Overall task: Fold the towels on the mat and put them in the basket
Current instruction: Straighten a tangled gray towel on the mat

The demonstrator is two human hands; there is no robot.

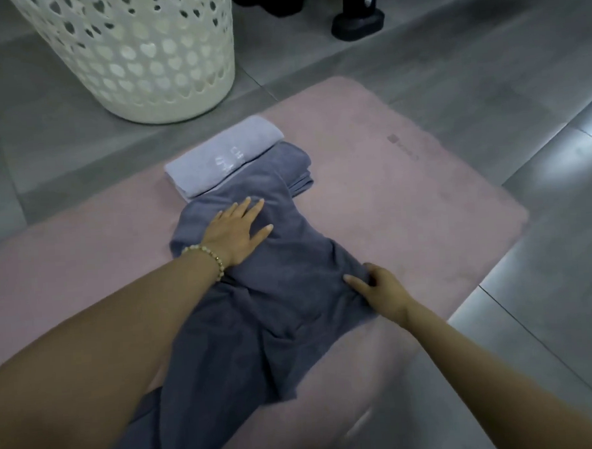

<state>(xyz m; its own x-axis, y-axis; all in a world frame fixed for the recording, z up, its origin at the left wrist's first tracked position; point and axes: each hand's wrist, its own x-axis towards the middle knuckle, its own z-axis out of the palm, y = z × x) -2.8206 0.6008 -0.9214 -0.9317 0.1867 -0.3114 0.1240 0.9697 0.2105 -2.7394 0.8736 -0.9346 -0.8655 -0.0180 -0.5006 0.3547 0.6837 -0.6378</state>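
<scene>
- You are in the folding step. The loose dark towel [275,311] lies rumpled along the middle of the mat [406,191], with its near end trailing towards you under your left forearm.
- Your left hand [238,232] lies flat on the far part of this towel, fingers straight and spread, pressing the cloth down. A bead bracelet [207,254] sits at that wrist.
- Your right hand [376,287] is at the towel's right edge, fingers curled on a bunch of cloth. It looks like a grip on that edge.
- Two towels look finished. A pale towel [222,156] and a folded dark towel [295,166] lie side by side, touching, near the far edge of the mat. The far end of the loose towel reaches up against them.
- The basket [135,54] stands on the floor [485,77] just beyond the mat's far left corner. Its rim is out of view, so you cannot tell what it holds.
- The next move probably calls for drawing the gripped right edge across to the left while the flat hand pins the cloth. The creases through the middle need smoothing first, or the fold will come out lumpy.
- None of the three towels in view is in the basket yet.
</scene>
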